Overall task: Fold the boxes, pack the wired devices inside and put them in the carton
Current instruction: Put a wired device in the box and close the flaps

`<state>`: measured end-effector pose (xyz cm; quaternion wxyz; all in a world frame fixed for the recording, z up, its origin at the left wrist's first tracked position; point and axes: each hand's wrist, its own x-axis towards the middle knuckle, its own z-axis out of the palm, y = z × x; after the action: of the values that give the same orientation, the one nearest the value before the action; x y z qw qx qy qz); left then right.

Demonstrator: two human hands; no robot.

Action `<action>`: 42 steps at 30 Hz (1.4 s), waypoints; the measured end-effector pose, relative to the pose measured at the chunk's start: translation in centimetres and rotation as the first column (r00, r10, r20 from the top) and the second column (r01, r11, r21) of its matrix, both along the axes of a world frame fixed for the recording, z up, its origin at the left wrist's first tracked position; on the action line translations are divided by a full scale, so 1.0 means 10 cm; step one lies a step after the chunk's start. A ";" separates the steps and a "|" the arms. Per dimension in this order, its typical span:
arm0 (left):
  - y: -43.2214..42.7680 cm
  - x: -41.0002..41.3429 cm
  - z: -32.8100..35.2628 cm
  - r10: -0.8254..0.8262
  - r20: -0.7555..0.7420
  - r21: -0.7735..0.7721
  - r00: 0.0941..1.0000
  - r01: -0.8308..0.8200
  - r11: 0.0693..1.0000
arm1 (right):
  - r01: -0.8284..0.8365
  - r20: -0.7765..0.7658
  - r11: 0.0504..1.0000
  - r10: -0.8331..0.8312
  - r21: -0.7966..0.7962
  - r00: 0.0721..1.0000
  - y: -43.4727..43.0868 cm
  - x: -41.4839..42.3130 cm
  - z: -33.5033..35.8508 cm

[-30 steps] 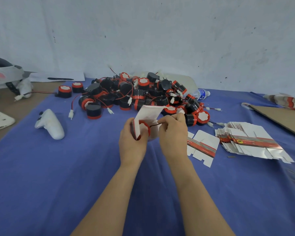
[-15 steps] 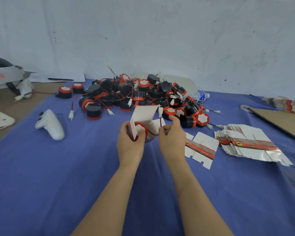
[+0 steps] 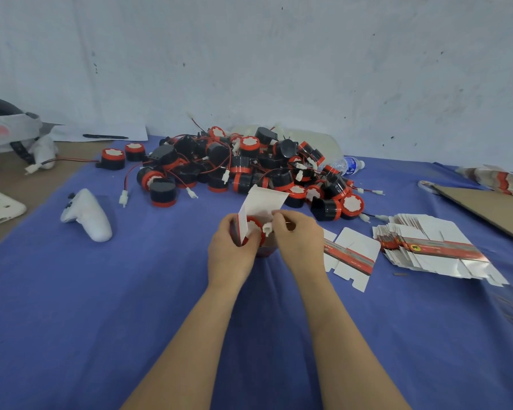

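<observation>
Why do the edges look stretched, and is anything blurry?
Head view: wide-angle lens stretches the blue cloth toward the corners; light soft, shadows faint; the box looks sharp; lower right corner smears; foil on the flat box stack glints.

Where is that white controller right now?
In the head view, the controller lies on the cloth at left, just in front of the device pile and its left end.
</observation>
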<state>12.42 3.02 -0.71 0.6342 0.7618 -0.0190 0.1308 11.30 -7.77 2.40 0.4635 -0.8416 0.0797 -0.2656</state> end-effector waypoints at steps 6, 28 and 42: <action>0.01 -0.01 0.00 0.005 0.022 -0.010 1.000 -0.005 1.000 | -0.168 -0.137 0.982 0.155 -0.091 0.978 0.03 0.01 0.04; 0.06 0.09 -0.03 0.046 0.105 0.083 0.993 -0.055 0.995 | -0.426 -0.450 0.768 0.203 -0.478 0.870 -0.05 -0.01 0.09; 0.04 0.07 -0.05 0.024 0.110 0.124 0.994 -0.037 0.992 | -0.497 -0.519 0.735 0.230 -0.461 0.823 -0.09 -0.03 0.09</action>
<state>13.12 3.43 -1.21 0.5808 0.7923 -0.0500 0.1801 11.04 -8.66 3.29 0.1998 -0.9768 -0.0758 0.0132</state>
